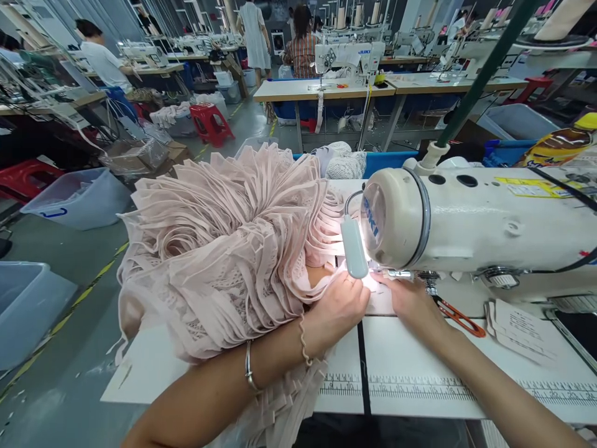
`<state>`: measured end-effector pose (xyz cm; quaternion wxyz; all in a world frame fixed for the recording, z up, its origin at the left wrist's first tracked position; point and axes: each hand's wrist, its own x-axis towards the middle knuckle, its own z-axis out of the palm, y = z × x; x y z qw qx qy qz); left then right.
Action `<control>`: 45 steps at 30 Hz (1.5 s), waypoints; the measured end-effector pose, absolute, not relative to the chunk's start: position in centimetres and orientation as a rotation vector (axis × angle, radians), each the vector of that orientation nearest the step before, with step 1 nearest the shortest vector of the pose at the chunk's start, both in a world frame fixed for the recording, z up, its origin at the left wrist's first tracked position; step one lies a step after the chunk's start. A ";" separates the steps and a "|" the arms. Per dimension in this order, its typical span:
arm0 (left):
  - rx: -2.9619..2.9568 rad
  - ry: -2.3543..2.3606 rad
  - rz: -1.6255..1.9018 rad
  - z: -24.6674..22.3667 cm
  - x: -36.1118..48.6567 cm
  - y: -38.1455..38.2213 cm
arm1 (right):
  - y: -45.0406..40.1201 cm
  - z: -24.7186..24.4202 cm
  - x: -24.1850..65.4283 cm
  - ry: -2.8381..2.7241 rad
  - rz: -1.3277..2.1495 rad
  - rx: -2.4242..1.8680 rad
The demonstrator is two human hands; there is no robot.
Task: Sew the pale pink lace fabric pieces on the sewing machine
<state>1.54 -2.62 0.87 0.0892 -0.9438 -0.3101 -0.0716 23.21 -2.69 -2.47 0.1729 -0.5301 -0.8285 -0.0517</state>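
Pink lace-trimmed fabric heaps beside the left grip, which pinches some, seemingly for control; closure of the right grip is unclear

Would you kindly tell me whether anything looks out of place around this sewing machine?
I see nothing plainly spilled or damaged. The untidy part is the pink fabric: some droops over the front edge of the table below the left arm, where it might snag.
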 end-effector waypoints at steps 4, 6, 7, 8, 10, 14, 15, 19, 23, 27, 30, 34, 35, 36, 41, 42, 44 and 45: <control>-2.956 -0.982 -0.285 1.7 0.4 -1.5 | -3.0 -2.4 23.3 -2.244 0.094 -1.522; -3.008 -0.978 -0.362 1.9 0.1 -1.1 | -3.2 -2.3 23.1 -2.236 0.117 -1.525; -3.022 -0.979 -0.397 1.9 0.0 -0.9 | -3.3 -2.3 22.9 -2.242 0.105 -1.519; -3.031 -0.984 -0.430 1.9 0.0 -0.8 | -3.4 -2.2 22.8 -2.254 0.087 -1.508; -3.035 -1.030 -0.505 1.7 0.2 -0.6 | -3.6 -2.1 22.6 -2.284 0.041 -1.467; -3.026 -1.224 -0.637 1.3 0.8 -0.4 | -4.0 -1.9 22.6 -2.326 -0.049 -1.385; -3.039 -1.254 -0.660 1.3 0.8 -0.4 | -4.0 -1.8 22.6 -2.333 -0.068 -1.371; -3.103 -1.247 -0.649 1.4 0.9 -0.3 | -4.1 -1.8 22.8 -2.338 -0.131 -1.350; -3.039 -1.152 -0.451 1.4 0.8 -0.5 | -4.1 -1.8 22.6 -2.335 -0.164 -1.335; -3.049 -0.969 -0.386 1.3 0.4 -0.8 | -4.3 -0.8 22.1 -2.348 -0.405 -1.155; -3.015 -0.859 -0.349 1.5 0.2 -0.9 | -4.6 -0.1 21.6 -2.384 -0.536 -1.054; -3.000 -0.840 -0.276 1.9 0.5 -0.9 | -4.7 0.0 20.7 -2.407 -0.537 -1.153; -3.011 -0.854 -0.250 1.9 0.6 -0.9 | -4.7 -0.1 20.4 -2.405 -0.552 -1.187; -3.021 -0.870 -0.224 2.0 0.8 -0.9 | -4.6 -0.2 20.2 -2.400 -0.573 -1.214; -3.023 -0.883 -0.211 1.9 0.9 -1.0 | -4.5 -0.4 20.3 -2.320 -0.554 -1.216; -3.021 -0.888 -0.235 1.8 0.9 -1.0 | -4.5 -0.4 20.4 -2.329 -0.531 -1.193; -3.029 -0.902 -0.291 1.7 0.9 -1.0 | -4.6 -0.4 20.6 -2.370 -0.520 -1.146; -3.035 -0.908 -0.323 1.6 0.9 -1.0 | -4.6 -0.4 20.5 -2.384 -0.534 -1.134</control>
